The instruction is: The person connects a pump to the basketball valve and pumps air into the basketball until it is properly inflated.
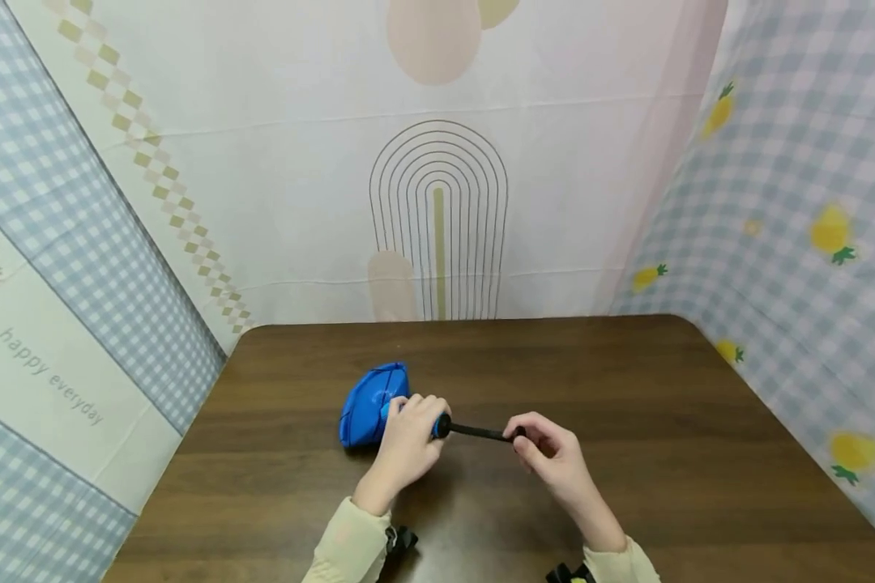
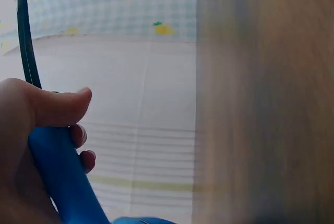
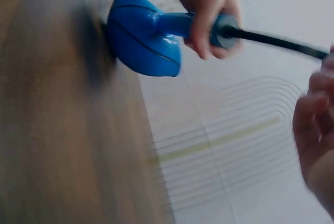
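Observation:
A blue ball with black seams (image 1: pixel 370 409), half collapsed into a wedge, lies on the left of the table. Joined to it is a blue hand pump (image 3: pixel 175 24). My left hand (image 1: pixel 411 437) grips the pump's barrel, fingers and thumb wrapped round it; in the left wrist view the thumb (image 2: pixel 62 108) lies across its end. From the barrel's dark end cap a black rod (image 1: pixel 477 432) extends to the right. My right hand (image 1: pixel 557 461) pinches the black knob (image 1: pixel 520 433) at the rod's far end between thumb and fingers.
The dark brown wooden table (image 1: pixel 627 380) has rounded back corners. Behind it hangs a white patterned cloth (image 1: pixel 284 202). Blue checked cloths hang on both sides, the right one (image 1: pixel 773 283) with yellow pineapples. Black wrist straps (image 1: pixel 401 541) sit at the sleeves.

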`<state>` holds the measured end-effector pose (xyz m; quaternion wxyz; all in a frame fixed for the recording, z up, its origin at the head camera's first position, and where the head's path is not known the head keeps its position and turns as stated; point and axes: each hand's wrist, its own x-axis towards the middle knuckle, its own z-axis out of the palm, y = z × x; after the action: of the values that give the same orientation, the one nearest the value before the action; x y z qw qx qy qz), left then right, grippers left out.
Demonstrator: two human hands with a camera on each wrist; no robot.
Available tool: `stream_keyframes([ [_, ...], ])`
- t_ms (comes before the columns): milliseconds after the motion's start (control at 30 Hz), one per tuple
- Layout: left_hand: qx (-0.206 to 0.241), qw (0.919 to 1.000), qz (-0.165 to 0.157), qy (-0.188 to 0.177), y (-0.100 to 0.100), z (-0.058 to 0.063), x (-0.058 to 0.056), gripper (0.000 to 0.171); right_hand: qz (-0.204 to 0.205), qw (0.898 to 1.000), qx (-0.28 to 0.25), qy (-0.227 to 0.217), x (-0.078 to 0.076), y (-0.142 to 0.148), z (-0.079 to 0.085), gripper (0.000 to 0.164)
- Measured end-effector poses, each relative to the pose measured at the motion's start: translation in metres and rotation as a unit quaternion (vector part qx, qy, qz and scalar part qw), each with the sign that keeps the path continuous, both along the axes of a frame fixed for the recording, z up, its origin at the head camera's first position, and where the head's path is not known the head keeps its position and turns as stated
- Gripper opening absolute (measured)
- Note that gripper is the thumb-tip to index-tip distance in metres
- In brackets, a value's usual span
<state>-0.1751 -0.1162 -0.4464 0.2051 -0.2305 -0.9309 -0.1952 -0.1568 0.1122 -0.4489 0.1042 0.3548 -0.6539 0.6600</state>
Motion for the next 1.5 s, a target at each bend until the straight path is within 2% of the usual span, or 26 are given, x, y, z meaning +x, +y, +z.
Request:
stream_keyframes([
  [100,-0.004,0.9997,-0.016,0.017,0.01,-0.002,0.005,0.02,-0.005,1.0,0.004,-0.028,0.0,-0.013,-0.006,0.013],
  [167,0.005,0.9991,-0.04,0.017,0.017,-0.003,0.008,0.021,0.01,0.999,0.011,-0.035,0.0,-0.02,-0.01,0.011],
  [300,0.021,0.9957,-0.089,-0.018,0.027,-0.007,0.011,0.021,0.043,0.998,0.032,-0.042,0.001,-0.028,-0.019,0.008],
  [400,0.013,0.9943,-0.096,-0.043,0.028,-0.008,0.011,0.02,0.035,0.997,0.05,-0.042,0.002,-0.027,-0.021,0.009],
  [500,0.003,0.9948,-0.09,-0.047,0.023,-0.005,0.007,0.019,0.005,0.997,0.081,-0.019,0.003,-0.021,-0.017,0.015],
  [567,0.006,0.9956,-0.083,-0.044,0.015,-0.003,0.003,0.017,0.0,0.996,0.088,-0.001,0.004,-0.019,-0.014,0.019],
  [667,0.021,0.9974,-0.062,-0.03,0.002,0.0,-0.003,0.016,0.016,0.998,0.058,0.013,0.007,-0.014,-0.007,0.022],
  [767,0.04,0.9987,-0.027,-0.016,-0.011,0.002,-0.007,0.018,0.042,0.999,0.004,-0.002,0.008,-0.01,-0.001,0.02],
  [867,0.045,0.999,-0.002,-0.006,-0.016,0.002,-0.008,0.019,0.077,0.996,-0.046,-0.03,0.007,-0.008,0.002,0.014],
  [1033,0.022,0.9992,-0.001,0.035,-0.002,0.0,-0.003,0.022,0.114,0.987,-0.081,-0.077,-0.001,-0.013,-0.007,0.01],
  [1133,0.003,0.9981,-0.019,0.059,0.011,-0.001,0.002,0.025,0.104,0.989,-0.051,-0.086,-0.004,-0.019,-0.015,0.012],
  [1267,-0.024,0.9961,-0.055,0.065,0.022,-0.003,0.005,0.022,0.073,0.993,0.015,-0.091,-0.002,-0.026,-0.021,0.014],
  [1367,-0.033,0.9959,-0.07,0.048,0.021,-0.003,0.004,0.022,0.041,0.992,0.047,-0.105,0.001,-0.028,-0.02,0.014],
  [1500,-0.022,0.9966,-0.078,0.01,0.013,-0.004,0.001,0.02,-0.001,0.994,0.076,-0.081,0.005,-0.023,-0.013,0.017],
])
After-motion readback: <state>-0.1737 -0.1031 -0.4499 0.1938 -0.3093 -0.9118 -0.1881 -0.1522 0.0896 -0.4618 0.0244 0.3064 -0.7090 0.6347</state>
